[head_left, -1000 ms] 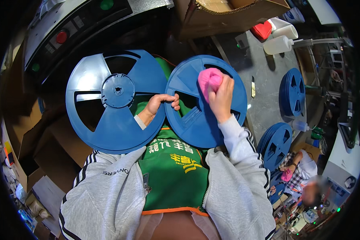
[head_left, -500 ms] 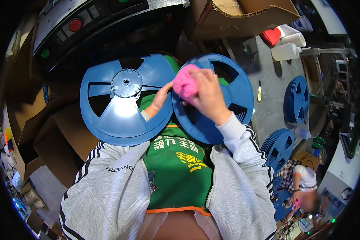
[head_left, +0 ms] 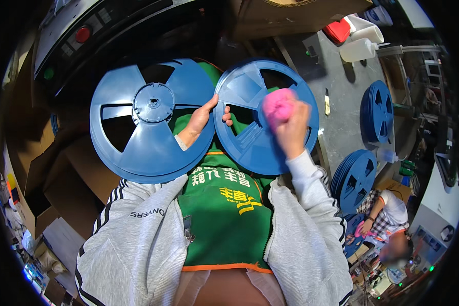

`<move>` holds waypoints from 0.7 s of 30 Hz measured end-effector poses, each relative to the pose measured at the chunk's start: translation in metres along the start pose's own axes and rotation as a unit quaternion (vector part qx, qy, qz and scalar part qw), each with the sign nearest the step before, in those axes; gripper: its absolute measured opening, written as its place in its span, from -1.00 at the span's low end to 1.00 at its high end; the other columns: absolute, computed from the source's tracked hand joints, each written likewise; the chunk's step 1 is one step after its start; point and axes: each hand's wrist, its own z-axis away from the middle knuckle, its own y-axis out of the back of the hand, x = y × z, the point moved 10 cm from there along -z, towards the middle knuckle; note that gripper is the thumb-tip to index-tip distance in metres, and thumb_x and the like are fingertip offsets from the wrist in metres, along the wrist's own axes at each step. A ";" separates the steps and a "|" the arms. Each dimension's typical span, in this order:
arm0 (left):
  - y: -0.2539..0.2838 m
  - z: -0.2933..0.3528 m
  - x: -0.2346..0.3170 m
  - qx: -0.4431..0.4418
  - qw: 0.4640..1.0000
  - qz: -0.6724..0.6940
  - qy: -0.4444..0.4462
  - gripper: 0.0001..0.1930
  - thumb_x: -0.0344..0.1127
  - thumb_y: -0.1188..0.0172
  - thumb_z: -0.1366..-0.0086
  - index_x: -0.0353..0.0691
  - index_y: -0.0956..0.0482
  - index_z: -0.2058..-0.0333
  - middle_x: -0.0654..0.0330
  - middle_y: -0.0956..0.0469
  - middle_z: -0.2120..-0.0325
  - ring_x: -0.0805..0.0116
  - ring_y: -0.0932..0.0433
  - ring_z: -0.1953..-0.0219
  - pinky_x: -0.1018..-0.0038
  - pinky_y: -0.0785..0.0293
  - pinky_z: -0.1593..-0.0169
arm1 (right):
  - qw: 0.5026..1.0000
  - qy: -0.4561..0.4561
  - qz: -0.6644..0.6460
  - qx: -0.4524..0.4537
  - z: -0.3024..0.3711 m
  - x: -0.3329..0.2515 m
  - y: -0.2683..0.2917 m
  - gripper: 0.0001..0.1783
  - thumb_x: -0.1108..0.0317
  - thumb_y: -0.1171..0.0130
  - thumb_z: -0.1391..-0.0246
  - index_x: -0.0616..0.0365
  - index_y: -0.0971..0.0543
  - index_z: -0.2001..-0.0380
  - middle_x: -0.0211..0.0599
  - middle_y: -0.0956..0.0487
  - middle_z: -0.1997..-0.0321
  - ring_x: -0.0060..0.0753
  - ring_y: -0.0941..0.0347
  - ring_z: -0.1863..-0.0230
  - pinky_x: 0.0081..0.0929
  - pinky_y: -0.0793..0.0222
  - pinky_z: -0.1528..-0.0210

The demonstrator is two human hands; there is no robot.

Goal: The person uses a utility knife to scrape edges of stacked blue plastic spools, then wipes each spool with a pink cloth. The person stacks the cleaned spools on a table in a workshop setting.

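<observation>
A blue plastic reel (head_left: 245,153) with wide cut-outs is held in front of me. My left hand (head_left: 204,118) grips its left rim, thumb on the face and fingers showing through an opening. On the reel's right half, my right hand (head_left: 294,130) presses a bunched pink cloth (head_left: 279,107) against the surface; hand and cloth are slightly smeared by motion. To the left, more blue reels (head_left: 153,145) lie stacked over my left forearm, the top one showing its round hub.
Stacked blue reels (head_left: 353,181) stand at the right, with another stack (head_left: 378,111) farther up. A white squeeze bottle (head_left: 358,50) and a red item (head_left: 337,31) sit on the grey table (head_left: 336,137). Cardboard boxes (head_left: 301,20) are ahead and left. A co-worker (head_left: 390,217) is at lower right.
My right hand has moved the pink cloth rightward across the reel, from its upper left to its right half. The left hand's fingers now show through the cut-out. The view has shifted slightly.
</observation>
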 end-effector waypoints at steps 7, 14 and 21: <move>0.001 0.004 0.005 0.008 0.999 -0.045 -0.002 -0.53 0.09 0.06 -0.47 -0.25 -0.43 0.35 0.20 -0.39 0.55 0.37 -0.40 0.49 0.40 -0.47 0.31 | 0.979 0.173 -0.047 -0.093 0.093 -0.024 0.002 -0.73 0.32 -0.21 -0.03 0.15 -0.55 0.19 -0.06 -0.54 -0.08 0.00 -0.43 -0.08 -0.09 -0.32 -0.08; 0.004 0.000 0.005 0.025 0.999 -0.025 -0.017 -0.65 0.01 0.04 -0.48 -0.21 -0.37 0.17 0.20 -0.41 0.45 0.40 -0.37 0.48 0.39 -0.46 0.33 | 0.993 -0.093 0.040 0.065 -0.014 0.085 0.011 -0.58 0.34 -0.25 0.07 0.31 -0.42 0.14 0.17 -0.43 0.07 0.24 -0.32 0.00 -0.01 -0.21 -0.09; 0.001 -0.001 0.006 0.010 1.000 -0.027 -0.007 -0.57 0.09 0.04 -0.47 -0.24 -0.38 0.28 0.22 -0.37 0.50 0.43 -0.32 0.50 0.43 -0.40 0.37 | 0.958 0.209 -0.110 -0.163 0.154 -0.035 -0.008 -0.84 0.37 -0.15 -0.06 0.08 -0.54 0.24 -0.16 -0.53 -0.13 -0.15 -0.43 -0.13 -0.15 -0.33 -0.07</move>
